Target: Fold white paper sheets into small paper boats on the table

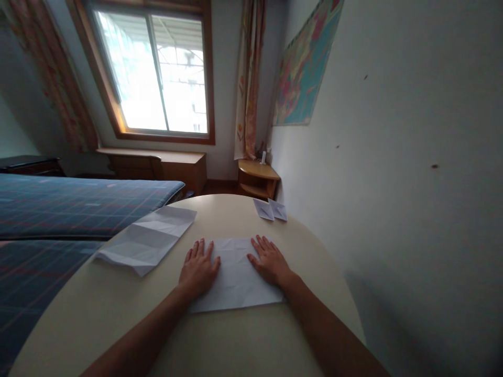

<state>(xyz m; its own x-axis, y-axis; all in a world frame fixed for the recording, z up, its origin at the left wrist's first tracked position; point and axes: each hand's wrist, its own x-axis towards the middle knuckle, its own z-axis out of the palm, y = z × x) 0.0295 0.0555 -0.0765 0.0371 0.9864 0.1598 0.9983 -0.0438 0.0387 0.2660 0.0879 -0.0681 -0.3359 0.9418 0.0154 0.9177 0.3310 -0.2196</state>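
Item: one white sheet of paper [241, 290], lightly creased, flat on the round, pale desk [236, 343] directly before the person.

Risks, as judged: the sheet could skew or slide if one hand pressed harder than the other, since only palm and finger pressure appears to hold it. Faint creases run across it; uneven smoothing could set a stray wrinkle beside them. The near edge lies uncovered and could lift if the hands drew away. A second creased sheet [153, 238], at the left rim of the desk with raised folds, could slip off if brushed by a forearm; whether it overhangs cannot be told.

Position relative to fingers: sheet beneath and between both hands. Left hand [199, 269] palm down across its left edge, fingers [201, 247] pointing away, tips near the far edge. Right hand [270, 262] palm down across the right side, fingertips at the far right corner, thumb turned inward. Middle strip bare between the thumbs.

Condition of fingers: spread and flattened, both sides; nothing grasped.

Also present: two small folded papers [271, 210], side by side at the far right of the desk, well apart from the hands.
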